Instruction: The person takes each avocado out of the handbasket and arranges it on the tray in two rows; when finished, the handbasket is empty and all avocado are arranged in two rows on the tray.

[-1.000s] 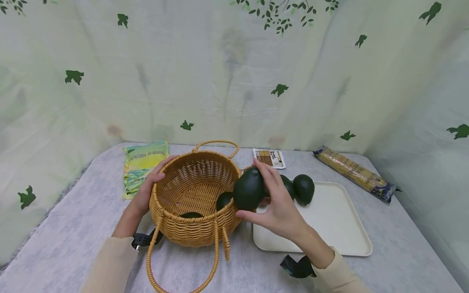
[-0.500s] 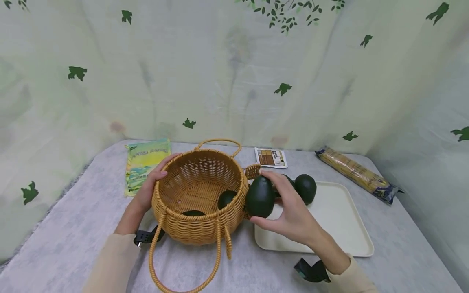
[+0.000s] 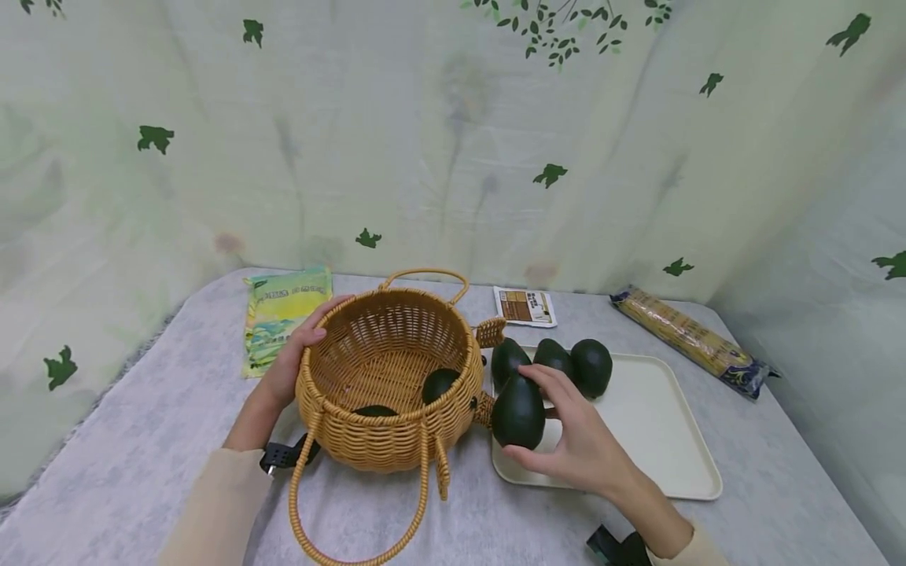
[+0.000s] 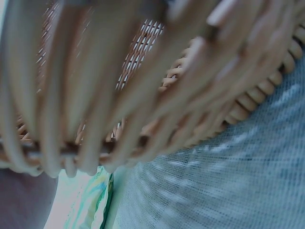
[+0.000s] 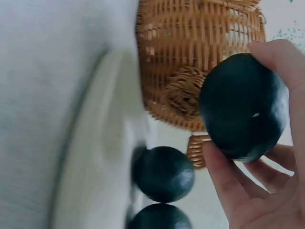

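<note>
My right hand [image 3: 580, 440] holds a dark green avocado [image 3: 518, 413] between thumb and fingers, just right of the wicker basket and over the tray's left part. In the right wrist view the avocado [image 5: 243, 107] is in front of the basket's woven side. My left hand [image 3: 286, 365] grips the left rim of the wicker basket [image 3: 385, 448]. Inside the basket lie two avocados, one at the right wall [image 3: 440, 384] and one partly hidden by the front rim [image 3: 375, 411]. Three more avocados [image 3: 591, 368] sit at the back left of the white tray [image 3: 658, 424].
A yellow-green packet [image 3: 283, 303] lies behind my left hand. At the back are a small white-and-brown packet [image 3: 525, 306] and a long noodle-like package [image 3: 690, 338]. One basket handle [image 3: 361, 558] hangs toward me; the other handle [image 3: 425, 272] stands at the rear.
My right hand has moved the avocado from the basket's right rim rightward and toward me, over the tray. An avocado behind it has come into view. The left hand still holds the basket.
</note>
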A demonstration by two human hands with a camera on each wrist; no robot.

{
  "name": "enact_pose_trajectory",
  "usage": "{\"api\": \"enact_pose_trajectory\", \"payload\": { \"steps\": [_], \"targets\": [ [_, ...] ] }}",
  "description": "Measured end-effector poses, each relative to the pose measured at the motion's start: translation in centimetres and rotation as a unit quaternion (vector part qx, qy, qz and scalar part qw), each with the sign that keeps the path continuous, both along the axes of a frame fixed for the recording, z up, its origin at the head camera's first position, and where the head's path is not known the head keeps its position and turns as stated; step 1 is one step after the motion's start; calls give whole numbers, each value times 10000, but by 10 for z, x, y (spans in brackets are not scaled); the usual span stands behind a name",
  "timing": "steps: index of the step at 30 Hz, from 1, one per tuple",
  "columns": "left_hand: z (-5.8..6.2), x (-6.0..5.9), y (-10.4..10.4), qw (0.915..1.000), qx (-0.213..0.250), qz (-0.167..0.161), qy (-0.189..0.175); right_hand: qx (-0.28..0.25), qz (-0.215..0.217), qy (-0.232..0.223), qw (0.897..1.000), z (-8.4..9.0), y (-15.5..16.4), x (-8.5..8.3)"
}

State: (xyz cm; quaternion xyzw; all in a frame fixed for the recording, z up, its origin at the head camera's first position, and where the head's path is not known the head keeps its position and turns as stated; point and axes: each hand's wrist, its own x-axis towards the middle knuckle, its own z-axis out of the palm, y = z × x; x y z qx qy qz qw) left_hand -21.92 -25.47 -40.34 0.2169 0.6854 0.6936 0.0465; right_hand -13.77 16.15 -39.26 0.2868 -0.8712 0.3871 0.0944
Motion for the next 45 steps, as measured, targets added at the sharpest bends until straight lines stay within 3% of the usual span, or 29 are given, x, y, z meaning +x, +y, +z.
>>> {"api": "enact_pose_trajectory", "payload": {
  "steps": [13, 21, 30, 36, 45],
  "targets": [
    [1, -1, 0, 10000, -22, -21, 51, 463, 61, -229, 9986, -10, 12, -1],
    [1, 2, 0, 10000, -18, 22, 53, 1111, 298, -705, 9908, -13, 14, -2],
    [1, 0, 2, 10000, -23, 35, 37, 1366, 263, -633, 9883, -21, 13, -3],
    [1, -2, 2, 10000, -8, -16, 63, 1662, 120, -362, 9853, -20, 15, -3],
    [1, 0, 1, 10000, -49, 24, 70, 1722, 181, -399, 9841, -16, 18, -2]
  ]
}}
